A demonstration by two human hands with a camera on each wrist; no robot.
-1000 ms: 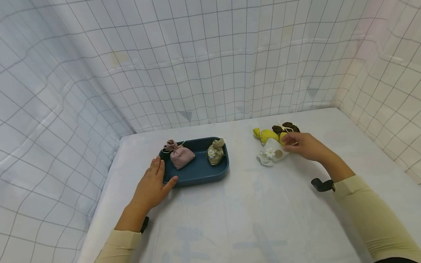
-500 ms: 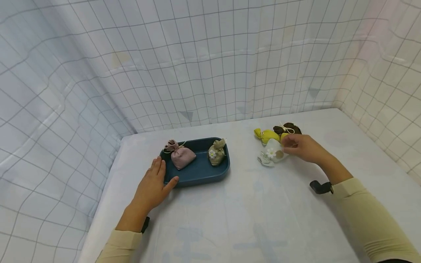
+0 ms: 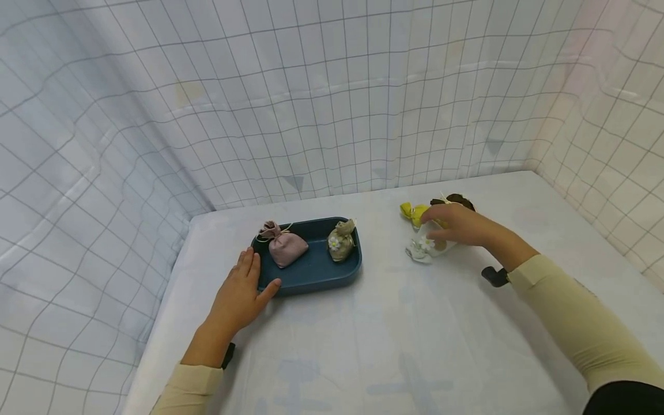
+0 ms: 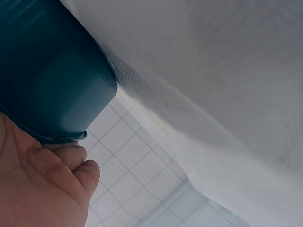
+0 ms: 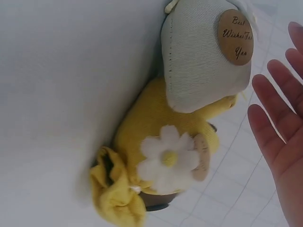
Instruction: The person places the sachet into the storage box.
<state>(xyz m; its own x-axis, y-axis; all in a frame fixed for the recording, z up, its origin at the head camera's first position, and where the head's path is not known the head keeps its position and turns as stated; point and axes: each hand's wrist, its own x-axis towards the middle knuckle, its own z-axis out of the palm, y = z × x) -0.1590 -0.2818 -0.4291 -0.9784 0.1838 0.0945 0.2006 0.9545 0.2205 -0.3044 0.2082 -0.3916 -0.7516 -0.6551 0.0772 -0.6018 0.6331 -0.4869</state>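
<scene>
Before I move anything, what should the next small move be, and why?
I'd probably lower the right hand and pinch the white pouch: the head view shows that hand over it, and the right wrist view shows its fingers apart from the pouch, holding nothing. The left hand is at the tray, where the pink pouch and green pouch lie.

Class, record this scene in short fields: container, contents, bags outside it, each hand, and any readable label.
Container: blue tray
Contents: pink pouch at left, olive pouch at right
Bags outside: white pouch, brown pouch, at least one yellow pouch, grouped right of the tray
Left hand: rests against the tray's left end
Right hand: over the group, fingers apart from the white pouch
Label: "Best Wishes For You", on the white pouch
</scene>
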